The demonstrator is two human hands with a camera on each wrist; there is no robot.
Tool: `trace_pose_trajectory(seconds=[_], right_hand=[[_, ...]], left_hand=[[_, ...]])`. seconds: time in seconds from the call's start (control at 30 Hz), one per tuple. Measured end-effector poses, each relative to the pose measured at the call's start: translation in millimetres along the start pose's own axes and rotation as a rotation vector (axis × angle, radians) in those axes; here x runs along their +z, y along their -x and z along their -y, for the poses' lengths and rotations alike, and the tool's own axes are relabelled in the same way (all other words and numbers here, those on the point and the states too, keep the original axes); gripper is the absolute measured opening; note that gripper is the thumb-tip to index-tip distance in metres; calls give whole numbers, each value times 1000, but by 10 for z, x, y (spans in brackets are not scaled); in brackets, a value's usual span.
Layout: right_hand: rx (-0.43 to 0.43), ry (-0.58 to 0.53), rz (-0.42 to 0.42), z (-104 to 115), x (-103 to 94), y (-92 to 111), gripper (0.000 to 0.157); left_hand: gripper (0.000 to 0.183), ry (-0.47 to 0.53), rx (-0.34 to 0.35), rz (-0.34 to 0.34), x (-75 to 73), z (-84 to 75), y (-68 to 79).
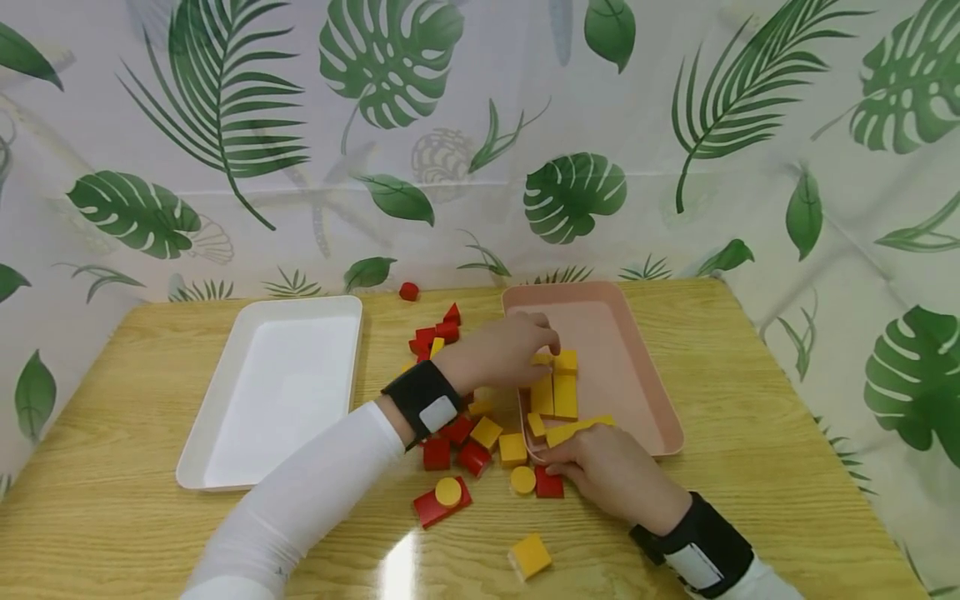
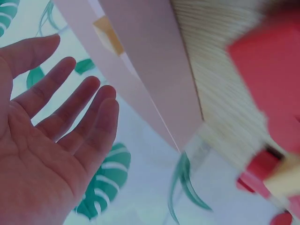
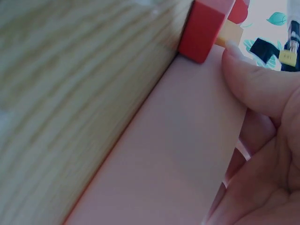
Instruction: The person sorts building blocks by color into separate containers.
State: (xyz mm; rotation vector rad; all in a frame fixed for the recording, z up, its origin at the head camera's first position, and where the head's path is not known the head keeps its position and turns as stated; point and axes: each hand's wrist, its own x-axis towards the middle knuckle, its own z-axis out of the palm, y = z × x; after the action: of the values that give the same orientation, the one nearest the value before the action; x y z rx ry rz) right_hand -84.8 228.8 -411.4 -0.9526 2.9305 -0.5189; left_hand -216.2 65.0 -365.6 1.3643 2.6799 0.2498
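Over the left wall of the pink tray [image 1: 607, 367] hovers my left hand [image 1: 498, 350], with loosely bent fingers and nothing visible in them; the left wrist view shows its palm [image 2: 42, 164] bare. Yellow blocks [image 1: 565, 396] lie inside the tray along its left side, partly covered by that hand. At the tray's front left, my right hand [image 1: 618, 471] grips the front wall [image 3: 173, 136], thumb outside and other fingers behind it. A long yellow block [image 1: 573, 431] lies just inside that wall. Outside, a red block [image 1: 549, 483] sits near the right thumb.
A white tray [image 1: 300, 392] stands at the left. Between the trays lie several red and yellow blocks, among them a red cylinder [image 1: 474, 457]. A yellow disc [image 1: 448, 492] rests on a red block [image 1: 427, 510]. Nearer the front lies a yellow block [image 1: 531, 556].
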Motion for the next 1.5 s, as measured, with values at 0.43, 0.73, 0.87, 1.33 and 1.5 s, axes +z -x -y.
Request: trace_pose_trajectory(seconds=[0.43, 0.73, 0.87, 1.33, 1.5], right_hand=[[71, -7, 0, -107, 30, 6, 20], [49, 17, -15, -114, 31, -1, 20], [60, 23, -10, -104, 17, 0, 21], [26, 61, -41, -79, 21, -19, 22], [24, 56, -31, -45, 36, -22, 22]], left_hand=[[29, 52, 27, 89, 165, 64, 600], [23, 124, 30, 101, 274, 11, 806], [22, 130, 10, 121, 292, 54, 836], [19, 116, -18, 127, 249, 72, 789], [20, 102, 25, 48, 147, 21, 717]])
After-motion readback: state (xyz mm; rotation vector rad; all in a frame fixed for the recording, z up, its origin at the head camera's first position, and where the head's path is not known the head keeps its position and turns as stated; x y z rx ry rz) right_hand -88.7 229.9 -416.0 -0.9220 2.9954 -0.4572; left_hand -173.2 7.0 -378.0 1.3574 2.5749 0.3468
